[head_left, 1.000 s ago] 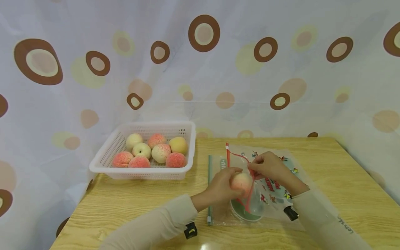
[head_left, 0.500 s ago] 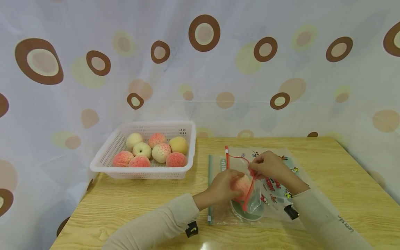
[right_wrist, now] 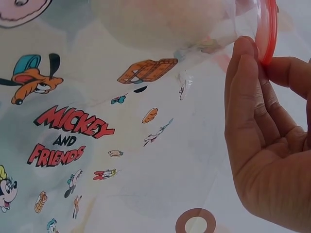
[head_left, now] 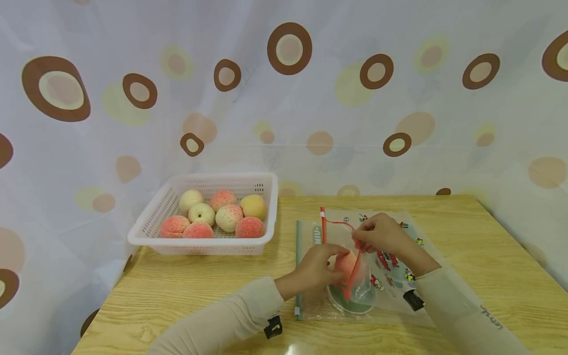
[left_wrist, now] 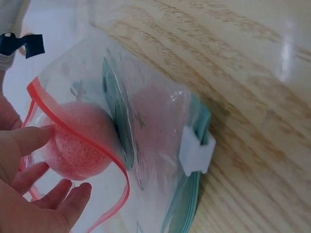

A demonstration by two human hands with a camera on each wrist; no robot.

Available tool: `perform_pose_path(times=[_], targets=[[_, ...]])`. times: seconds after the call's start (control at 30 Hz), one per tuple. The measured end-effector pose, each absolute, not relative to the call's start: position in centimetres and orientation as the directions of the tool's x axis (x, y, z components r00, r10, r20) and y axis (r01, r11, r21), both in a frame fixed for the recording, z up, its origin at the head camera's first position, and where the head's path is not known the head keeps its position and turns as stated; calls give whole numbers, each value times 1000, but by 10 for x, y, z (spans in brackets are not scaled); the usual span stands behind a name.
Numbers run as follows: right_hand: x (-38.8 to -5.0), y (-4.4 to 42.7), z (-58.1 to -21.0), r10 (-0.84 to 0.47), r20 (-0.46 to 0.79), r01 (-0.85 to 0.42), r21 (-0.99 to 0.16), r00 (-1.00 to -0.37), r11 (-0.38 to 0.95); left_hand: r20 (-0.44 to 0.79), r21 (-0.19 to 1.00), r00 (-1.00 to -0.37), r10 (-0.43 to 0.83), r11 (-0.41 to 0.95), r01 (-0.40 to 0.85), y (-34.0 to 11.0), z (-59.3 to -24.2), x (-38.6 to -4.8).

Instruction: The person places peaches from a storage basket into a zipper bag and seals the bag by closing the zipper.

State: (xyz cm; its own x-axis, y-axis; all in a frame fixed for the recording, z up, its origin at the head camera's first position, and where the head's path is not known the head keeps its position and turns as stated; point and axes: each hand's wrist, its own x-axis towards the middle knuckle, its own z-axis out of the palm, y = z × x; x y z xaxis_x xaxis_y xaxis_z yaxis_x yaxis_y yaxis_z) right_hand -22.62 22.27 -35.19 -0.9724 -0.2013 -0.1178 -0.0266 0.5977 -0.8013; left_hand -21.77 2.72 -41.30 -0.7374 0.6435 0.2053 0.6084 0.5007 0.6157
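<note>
A pink peach (head_left: 347, 267) sits just inside the mouth of a clear zip bag (head_left: 390, 291) with a red zip edge (left_wrist: 73, 130). My left hand (head_left: 310, 268) is at the mouth; in the left wrist view one fingertip touches the peach, while the other fingers are spread and loosely bent, apart from it. My right hand (head_left: 383, 237) pinches the red edge between thumb and fingers, holding the mouth apart. Cartoon prints and the words "Mickey and Friends" show in the right wrist view. Part of the peach is hidden behind the left hand.
A white basket (head_left: 206, 242) with several peaches (head_left: 228, 218) stands at the back left of the wooden table (head_left: 213, 286). A teal zip edge (head_left: 298, 276) with a white slider (left_wrist: 197, 151) lies beneath the red-edged bag. Behind the table hangs a patterned curtain (head_left: 248, 113).
The peach has gone rightward from the left hand's grip into the bag's mouth, and the left fingers have loosened from it. The right hand stays on the red edge.
</note>
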Motion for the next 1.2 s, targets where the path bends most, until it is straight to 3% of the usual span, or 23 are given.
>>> perform_pose_path(times=[0.13, 0.3, 0.73, 1.2], targets=[[-225, 224, -351, -194, -119, -21, -801, -974, 599, 217, 649, -702, 678, 437, 623, 29, -414, -217], [-224, 225, -350, -194, -123, -17, -804, -973, 594, 200, 710, -717, 668, 406, 576, 29, -414, -215], [-224, 227, -352, -198, -121, -17, -812, -973, 583, 206, 692, -708, 676, 411, 593, 24, -414, -216], [-224, 230, -347, -206, -100, -39, -815, -974, 578, 218, 656, -626, 749, 362, 662, 31, -412, -215]])
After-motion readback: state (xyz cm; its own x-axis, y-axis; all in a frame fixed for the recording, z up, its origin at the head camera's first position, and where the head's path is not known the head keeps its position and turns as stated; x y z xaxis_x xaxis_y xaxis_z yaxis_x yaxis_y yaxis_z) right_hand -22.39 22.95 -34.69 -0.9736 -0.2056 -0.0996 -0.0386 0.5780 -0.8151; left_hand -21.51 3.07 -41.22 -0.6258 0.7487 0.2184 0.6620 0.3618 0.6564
